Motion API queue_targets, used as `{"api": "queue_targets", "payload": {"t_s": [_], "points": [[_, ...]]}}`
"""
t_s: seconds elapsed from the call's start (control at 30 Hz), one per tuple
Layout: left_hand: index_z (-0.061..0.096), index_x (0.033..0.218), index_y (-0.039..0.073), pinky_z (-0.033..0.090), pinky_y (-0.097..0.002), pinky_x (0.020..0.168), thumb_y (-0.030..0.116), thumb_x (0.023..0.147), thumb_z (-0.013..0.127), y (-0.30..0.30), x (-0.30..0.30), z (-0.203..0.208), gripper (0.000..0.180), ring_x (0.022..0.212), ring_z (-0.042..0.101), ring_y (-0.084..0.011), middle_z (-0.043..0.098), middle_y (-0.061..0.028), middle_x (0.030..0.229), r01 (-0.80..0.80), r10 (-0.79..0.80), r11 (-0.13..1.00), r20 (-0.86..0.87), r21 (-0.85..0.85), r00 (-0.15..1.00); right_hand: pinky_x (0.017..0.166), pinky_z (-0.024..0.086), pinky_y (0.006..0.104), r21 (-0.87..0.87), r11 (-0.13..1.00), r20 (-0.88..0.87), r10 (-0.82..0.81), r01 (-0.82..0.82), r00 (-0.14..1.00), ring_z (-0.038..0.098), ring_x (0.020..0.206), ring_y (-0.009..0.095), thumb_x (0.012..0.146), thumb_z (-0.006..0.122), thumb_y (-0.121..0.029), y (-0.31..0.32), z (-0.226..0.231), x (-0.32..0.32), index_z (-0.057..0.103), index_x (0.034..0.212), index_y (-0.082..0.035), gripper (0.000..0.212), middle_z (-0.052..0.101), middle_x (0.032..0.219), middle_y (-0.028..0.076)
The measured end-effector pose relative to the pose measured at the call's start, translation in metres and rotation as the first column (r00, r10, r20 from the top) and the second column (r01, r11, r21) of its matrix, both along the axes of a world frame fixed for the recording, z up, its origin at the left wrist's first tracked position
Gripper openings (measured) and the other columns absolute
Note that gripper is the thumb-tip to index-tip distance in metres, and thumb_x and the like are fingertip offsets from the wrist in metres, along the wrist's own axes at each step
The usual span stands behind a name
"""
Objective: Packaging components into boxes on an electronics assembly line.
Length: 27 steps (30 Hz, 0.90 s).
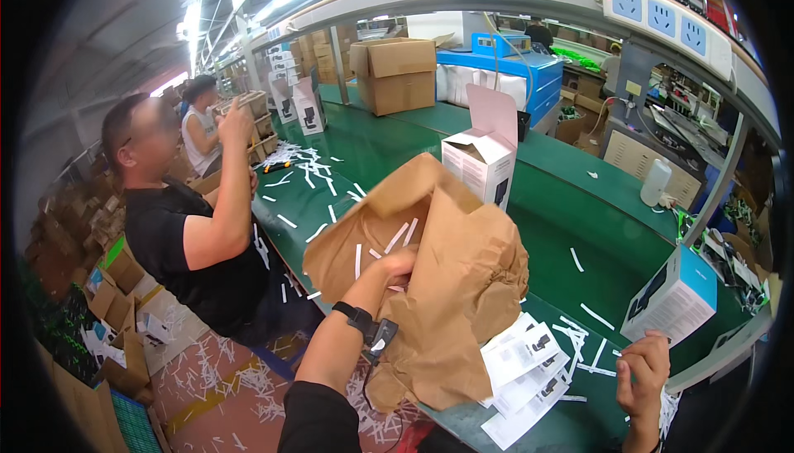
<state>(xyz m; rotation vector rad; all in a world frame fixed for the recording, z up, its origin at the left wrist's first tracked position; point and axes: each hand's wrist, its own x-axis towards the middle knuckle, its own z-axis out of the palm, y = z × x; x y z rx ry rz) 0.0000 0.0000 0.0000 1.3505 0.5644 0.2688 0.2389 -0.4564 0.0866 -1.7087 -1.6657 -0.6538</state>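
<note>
Across the near edge of a green tabletop (546,246), a large piece of crumpled brown paper (471,263), folded up into a loose hollow with several white paper strips (358,261) inside. Reaching into that hollow with the left hand (399,267), fingers partly hidden by a fold; cannot tell whether gripping the paper or only touching it. Around the left wrist, a black strap with a small device (370,329). Holding the right hand (645,374) well apart from the paper, toward the right, fingers loosely curled, with a gap between them and the thumb. Near those fingers, a white-and-blue box (674,296), tilted in view; cannot tell about any contact.

Just beside the brown paper, on its right, a fanned pile of white leaflets (521,378) with dark pictures, and more loose strips farther along. Behind the paper, an upright white carton (484,167) with its flap raised. Farther back, an open cardboard box (397,76). To the left, alongside the tabletop, a co-worker in a black shirt (190,246), one forearm lifted. On the floor (178,416) below, many more scattered strips.
</note>
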Motion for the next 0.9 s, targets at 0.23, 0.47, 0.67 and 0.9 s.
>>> {"api": "queue_targets", "payload": {"t_s": [0.23, 0.47, 0.67, 0.9], "points": [[0.051, 0.139, -0.003, 0.055, -0.0364, 0.094, 0.022, 0.095, 0.063, -0.009, 0.003, -0.025, 0.052, 0.111, 0.065, -0.0221, 0.064, -0.0147, 0.128, 0.189, -0.188, 0.982, -0.081, 0.007, 0.979, 0.087, 0.047, 0.0521, -0.069, 0.998, -0.01, -0.007, 0.007, 1.0, 0.057, 0.079, 0.031, 0.073, 0.068, -0.003, -0.008, -0.002, 0.003, 0.061, 0.074, -0.003, 0.007, 0.06, 0.079, 0.01], [0.049, 0.14, -0.003, 0.054, -0.0371, 0.095, 0.021, 0.094, 0.064, -0.017, -0.019, -0.037, 0.055, 0.114, 0.063, -0.0233, 0.063, -0.0157, 0.129, 0.02, -0.022, 0.999, 0.042, 0.049, 0.999, 0.086, 0.047, 0.0498, -0.092, 0.996, -0.017, -0.004, 0.002, 1.0, 0.057, 0.08, 0.033, 0.072, 0.067, -0.001, 0.006, -0.008, -0.008, 0.061, 0.072, -0.002, 0.006, 0.06, 0.079, 0.011], [0.047, 0.142, -0.004, 0.053, -0.0377, 0.097, 0.02, 0.093, 0.064, -0.038, -0.057, -0.019, 0.057, 0.116, 0.062, -0.0243, 0.061, -0.0165, 0.131, -0.124, 0.11, 0.987, 0.134, 0.1, 0.985, 0.076, 0.05, 0.0412, -0.237, 0.958, -0.303, 0.085, -0.161, 0.949, 0.06, 0.073, 0.032, 0.074, 0.071, -0.007, 0.043, -0.025, -0.002, 0.065, 0.073, 0.001, 0.01, 0.063, 0.077, 0.013], [0.045, 0.143, -0.004, 0.052, -0.0384, 0.098, 0.019, 0.091, 0.064, -0.073, -0.101, 0.019, 0.059, 0.118, 0.06, -0.0255, 0.06, -0.0174, 0.132, -0.299, 0.241, 0.939, 0.293, 0.169, 0.925, 0.097, 0.051, 0.0427, -0.529, 0.75, -0.72, -0.15, -0.396, 0.677, 0.064, 0.113, 0.04, 0.087, 0.074, -0.04, 0.2, -0.064, -0.003, 0.027, 0.151, 0.01, 0.094, 0.057, 0.134, 0.031]]}}
